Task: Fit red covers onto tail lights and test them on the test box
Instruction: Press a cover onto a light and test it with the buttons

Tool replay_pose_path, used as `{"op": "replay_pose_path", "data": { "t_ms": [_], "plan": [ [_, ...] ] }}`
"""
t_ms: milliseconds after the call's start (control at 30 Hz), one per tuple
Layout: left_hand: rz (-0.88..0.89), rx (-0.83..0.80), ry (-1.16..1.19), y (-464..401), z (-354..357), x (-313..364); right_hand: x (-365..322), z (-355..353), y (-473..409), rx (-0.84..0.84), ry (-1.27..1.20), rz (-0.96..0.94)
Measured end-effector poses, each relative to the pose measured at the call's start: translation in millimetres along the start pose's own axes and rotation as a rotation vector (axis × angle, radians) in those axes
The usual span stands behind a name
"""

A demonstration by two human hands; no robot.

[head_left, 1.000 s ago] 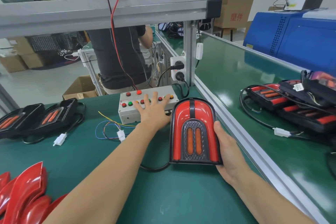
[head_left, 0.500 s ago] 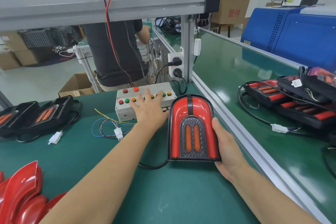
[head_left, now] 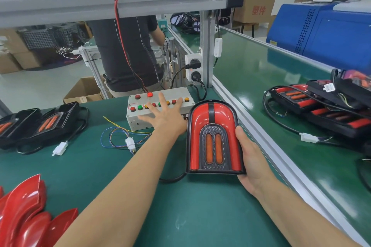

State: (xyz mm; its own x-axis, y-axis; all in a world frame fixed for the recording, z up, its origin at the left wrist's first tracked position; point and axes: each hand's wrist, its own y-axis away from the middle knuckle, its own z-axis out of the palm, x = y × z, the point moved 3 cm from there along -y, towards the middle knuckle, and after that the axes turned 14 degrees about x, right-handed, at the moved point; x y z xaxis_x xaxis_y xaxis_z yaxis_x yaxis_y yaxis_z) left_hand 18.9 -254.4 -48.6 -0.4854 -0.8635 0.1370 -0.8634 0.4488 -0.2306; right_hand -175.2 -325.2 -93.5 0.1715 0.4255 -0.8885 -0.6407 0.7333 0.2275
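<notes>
A tail light with its red cover fitted stands tilted on the green bench, face toward me. My right hand grips its right edge and lower corner. A black cable runs out from under its lower left. My left hand lies spread with straight fingers on the grey test box, fingertips among its row of red, green and orange buttons. One upper red button glows. Loose red covers are piled at the lower left.
Two black tail lights without covers lie at the left with white plugs. Coloured wires and a connector lie before the box. Finished tail lights lie on the conveyor at right beyond an aluminium rail. A person stands behind the bench.
My left hand has spread its fingers further across the button row. The tail light and my right hand stay where they were; the camera tipped slightly.
</notes>
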Motion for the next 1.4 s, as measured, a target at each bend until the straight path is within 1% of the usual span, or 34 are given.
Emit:
{"op": "replay_pose_path", "data": {
  "t_ms": [200, 500, 800, 1100, 1400],
  "plan": [
    [-0.039, -0.019, 0.061, 0, 0, 1, 3, 0, -4, 0.004, -0.041, 0.017],
    [-0.044, -0.016, 0.07, -1, 6, -2, 9, -5, -9, 0.014, -0.105, 0.061],
    [-0.044, -0.02, 0.076, -2, 8, -2, 9, -5, -10, -0.005, -0.062, 0.05],
    [-0.038, -0.048, 0.052, -3, 4, -1, 9, -6, -10, -0.01, -0.077, 0.038],
    [-0.031, -0.091, 0.044, -3, -3, 1, 9, -6, -9, 0.035, -0.108, 0.053]
  ]
}}
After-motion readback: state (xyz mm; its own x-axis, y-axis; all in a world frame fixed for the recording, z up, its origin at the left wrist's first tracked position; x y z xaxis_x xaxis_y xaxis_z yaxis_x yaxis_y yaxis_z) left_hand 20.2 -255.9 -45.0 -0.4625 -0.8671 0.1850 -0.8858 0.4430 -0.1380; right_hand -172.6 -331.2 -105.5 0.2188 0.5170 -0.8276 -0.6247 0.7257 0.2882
